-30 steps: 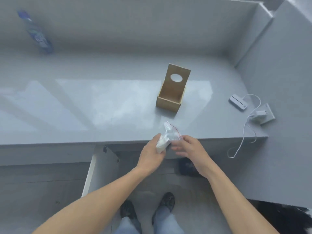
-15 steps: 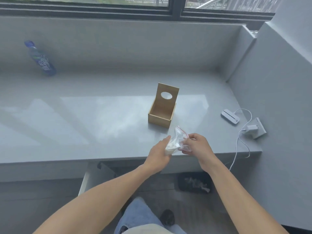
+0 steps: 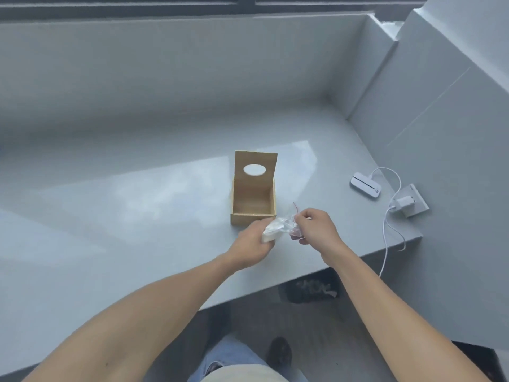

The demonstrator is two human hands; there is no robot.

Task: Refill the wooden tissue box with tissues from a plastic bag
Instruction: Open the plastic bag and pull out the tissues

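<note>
At frame centre, the left hand (image 3: 252, 244) grips the white tissues (image 3: 271, 233); the right hand (image 3: 316, 230) pinches the plastic bag (image 3: 287, 223), apparently around them. The open wooden tissue box (image 3: 253, 193) stands on the desk (image 3: 124, 216) just above.

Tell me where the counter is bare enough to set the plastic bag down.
The grey counter is bare all along the left of the open wooden tissue box and behind it to the wall. It is crowded right of the box: a white flat device, white charger and white cable.
</note>
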